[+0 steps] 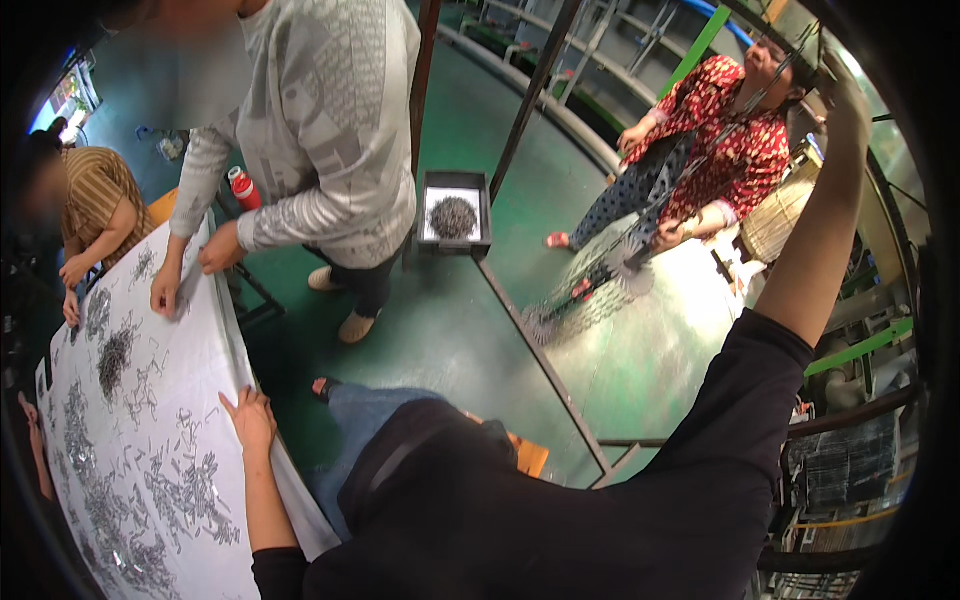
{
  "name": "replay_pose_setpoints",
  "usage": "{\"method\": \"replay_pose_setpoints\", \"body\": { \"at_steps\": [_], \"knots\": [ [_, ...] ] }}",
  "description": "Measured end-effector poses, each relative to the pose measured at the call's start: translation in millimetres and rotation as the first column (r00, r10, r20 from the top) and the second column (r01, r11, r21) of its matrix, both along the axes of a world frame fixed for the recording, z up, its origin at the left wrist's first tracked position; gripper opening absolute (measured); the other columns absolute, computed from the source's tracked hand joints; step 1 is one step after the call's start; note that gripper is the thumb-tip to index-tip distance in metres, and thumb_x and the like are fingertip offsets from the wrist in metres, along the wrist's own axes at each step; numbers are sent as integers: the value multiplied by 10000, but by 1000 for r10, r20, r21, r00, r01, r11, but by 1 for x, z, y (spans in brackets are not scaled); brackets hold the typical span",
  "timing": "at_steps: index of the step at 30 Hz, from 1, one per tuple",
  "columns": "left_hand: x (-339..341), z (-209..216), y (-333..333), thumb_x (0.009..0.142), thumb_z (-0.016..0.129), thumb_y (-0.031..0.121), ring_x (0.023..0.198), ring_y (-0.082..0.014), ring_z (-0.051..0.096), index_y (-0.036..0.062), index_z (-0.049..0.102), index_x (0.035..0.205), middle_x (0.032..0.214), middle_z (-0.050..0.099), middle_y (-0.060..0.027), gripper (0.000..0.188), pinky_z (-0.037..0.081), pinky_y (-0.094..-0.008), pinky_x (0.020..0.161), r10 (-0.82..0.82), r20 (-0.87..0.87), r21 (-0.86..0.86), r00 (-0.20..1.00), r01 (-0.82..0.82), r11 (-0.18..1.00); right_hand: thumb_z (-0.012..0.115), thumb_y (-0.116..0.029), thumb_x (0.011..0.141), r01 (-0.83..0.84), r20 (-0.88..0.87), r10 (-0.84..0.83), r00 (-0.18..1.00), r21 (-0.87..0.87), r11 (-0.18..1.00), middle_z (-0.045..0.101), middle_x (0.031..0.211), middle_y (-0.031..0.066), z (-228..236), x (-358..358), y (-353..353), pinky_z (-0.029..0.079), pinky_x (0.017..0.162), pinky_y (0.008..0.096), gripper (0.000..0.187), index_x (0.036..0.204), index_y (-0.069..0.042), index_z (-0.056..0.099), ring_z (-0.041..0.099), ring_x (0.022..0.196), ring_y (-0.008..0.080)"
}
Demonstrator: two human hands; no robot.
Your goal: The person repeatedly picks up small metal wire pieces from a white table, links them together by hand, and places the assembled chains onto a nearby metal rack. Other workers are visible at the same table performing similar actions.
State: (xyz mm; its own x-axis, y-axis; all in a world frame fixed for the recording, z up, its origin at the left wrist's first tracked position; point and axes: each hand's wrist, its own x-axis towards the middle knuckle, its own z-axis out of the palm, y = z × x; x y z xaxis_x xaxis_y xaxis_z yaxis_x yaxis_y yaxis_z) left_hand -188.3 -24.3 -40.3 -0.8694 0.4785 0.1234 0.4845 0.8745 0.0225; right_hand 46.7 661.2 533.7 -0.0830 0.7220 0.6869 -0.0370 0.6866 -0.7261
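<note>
White cloth [205,350] lies across the left of the head view, strewn with small dark pieces [188,492], and the left hand [252,418] rests at its edge, fingers loosely spread, gripping nothing visible. At upper right, the right hand [843,88] is raised near thin wires [806,38]; whether its fingers hold anything, I cannot tell. A black tray [455,247] bearing a dark pile [453,217] stands at upper centre.

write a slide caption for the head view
Left hand rests on a white table strewn with small dark pieces; right hand raised high.
</note>
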Motion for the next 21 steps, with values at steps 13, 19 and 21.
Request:
{"method": "replay_pose_setpoints", "body": {
  "at_steps": [13,19,21],
  "knots": [
    [4,13,9,768,610,53,1195,-236,520,88,718,865,958,673,-28,149,77,-618,1141,-2,68,-53,998,5,999,732,-197,818,231,546,-64,835,-243,942,659,748,46,-488,64,-26,480,689,274,201,948,-45,718,590,705,127],
    [4,15,13,776,600,44,1209,-240,509,76,714,892,975,671,-32,166,87,-610,1143,17,87,-100,996,-8,995,783,-119,760,161,393,21,919,-425,890,616,906,44,-577,33,-22,504,702,261,284,1030,-66,711,597,737,120],
    [4,14,13,776,596,39,1212,-243,506,73,712,892,975,668,-39,167,88,-610,1143,8,74,-85,997,-2,996,776,-107,767,90,321,60,945,-434,896,611,921,43,-583,19,-16,504,705,253,254,1010,-66,713,598,743,118]
  ]
}}
